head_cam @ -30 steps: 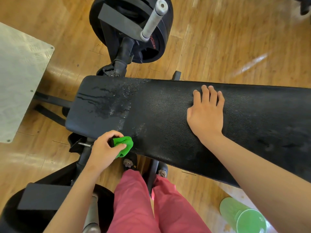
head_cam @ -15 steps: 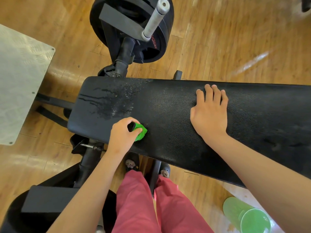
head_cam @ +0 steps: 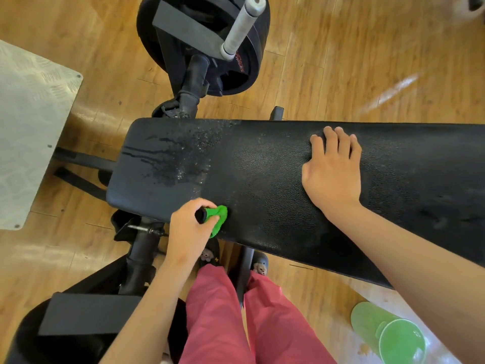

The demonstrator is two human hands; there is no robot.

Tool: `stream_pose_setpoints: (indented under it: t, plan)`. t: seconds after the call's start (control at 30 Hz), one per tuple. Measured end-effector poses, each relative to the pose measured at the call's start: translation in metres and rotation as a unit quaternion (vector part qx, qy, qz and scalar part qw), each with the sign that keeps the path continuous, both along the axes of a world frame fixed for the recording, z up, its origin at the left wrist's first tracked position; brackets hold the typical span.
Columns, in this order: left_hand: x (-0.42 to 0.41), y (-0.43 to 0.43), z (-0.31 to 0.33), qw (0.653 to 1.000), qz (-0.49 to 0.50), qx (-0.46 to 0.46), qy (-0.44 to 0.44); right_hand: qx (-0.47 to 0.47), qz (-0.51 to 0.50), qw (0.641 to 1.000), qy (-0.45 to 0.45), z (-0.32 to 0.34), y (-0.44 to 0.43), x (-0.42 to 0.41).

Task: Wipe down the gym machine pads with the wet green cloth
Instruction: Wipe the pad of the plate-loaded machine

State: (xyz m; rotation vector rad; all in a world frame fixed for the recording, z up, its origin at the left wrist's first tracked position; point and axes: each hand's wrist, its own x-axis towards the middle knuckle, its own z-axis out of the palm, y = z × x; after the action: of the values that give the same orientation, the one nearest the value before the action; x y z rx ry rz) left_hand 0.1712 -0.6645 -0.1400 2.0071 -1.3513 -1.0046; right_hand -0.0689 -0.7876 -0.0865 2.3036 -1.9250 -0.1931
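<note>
Brought up onto black textured gym pad (head_cam: 262,179), lower centre: crumpled green cloth (head_cam: 218,219), pinched by left hand (head_cam: 187,231); right hand (head_cam: 333,177) flat, fingers together; wiping can start.

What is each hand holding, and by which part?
The left hand grips the cloth bunched, its free end on the pad. The right hand lies flat, holding nothing.

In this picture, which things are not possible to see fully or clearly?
All in the head view:
- Cloth: mostly hidden inside the left hand, so its size is unclear.
- Black thing in the same grip: too little shows to name it.
- Pad: the right end is cut off by the picture edge, and the right hand covers part of it.
- Green container: cut off by the lower edge.
</note>
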Motion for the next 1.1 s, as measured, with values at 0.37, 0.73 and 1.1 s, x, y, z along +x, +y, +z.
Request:
stream_pose_setpoints:
  t: [0.37,0.73,1.1]
  plan:
    - [-0.023,-0.046,0.005,0.999,-0.013,-0.04,0.005,0.008,-0.004,1.0,-0.003,0.003,0.0,0.002]
    - [-0.025,-0.032,0.004,0.997,-0.037,-0.037,-0.048,-0.007,0.001,1.0,-0.002,0.0,-0.001,0.003]
    - [-0.044,-0.055,0.008,0.995,0.002,-0.098,-0.031,-0.012,0.003,1.0,-0.001,0.0,0.0,0.003]
